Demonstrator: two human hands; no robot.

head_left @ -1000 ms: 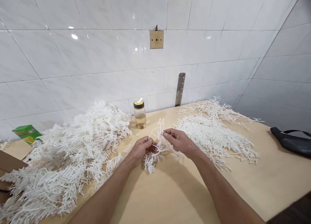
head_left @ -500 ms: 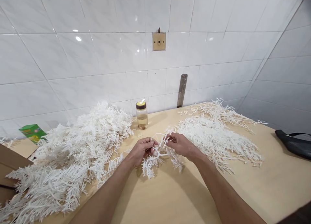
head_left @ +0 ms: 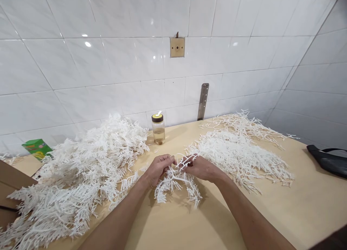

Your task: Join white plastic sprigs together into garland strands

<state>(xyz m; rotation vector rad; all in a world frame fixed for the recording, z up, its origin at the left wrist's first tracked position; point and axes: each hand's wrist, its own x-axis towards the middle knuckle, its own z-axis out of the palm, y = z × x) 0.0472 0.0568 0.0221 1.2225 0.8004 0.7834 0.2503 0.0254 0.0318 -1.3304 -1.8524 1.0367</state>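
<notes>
Your left hand [head_left: 158, 167] and right hand [head_left: 202, 168] both pinch a white plastic sprig [head_left: 176, 179] just above the table [head_left: 271, 214], centre of view. The sprig is a thin white branching stem with lots of short needle-like twigs; its two drooping ends hang below your hands and brush the table, and a short forked tip sticks up between your fingertips. Fingers of both hands are closed on the stem, thumbs on top.

Left of you is a big heaped pile of sprigs [head_left: 81, 177], same white plastic. To the right is a flatter spread of sprigs [head_left: 238, 152], just behind your right hand.

A clear jar [head_left: 158, 128] with a dark lid ringed in yellow stands upright by the tiled wall, pale liquid in the bottom, no readable label. A green carton [head_left: 36, 149] at far left has red and yellow print, too small to read. A black bag [head_left: 326, 159] sits at the right edge.
</notes>
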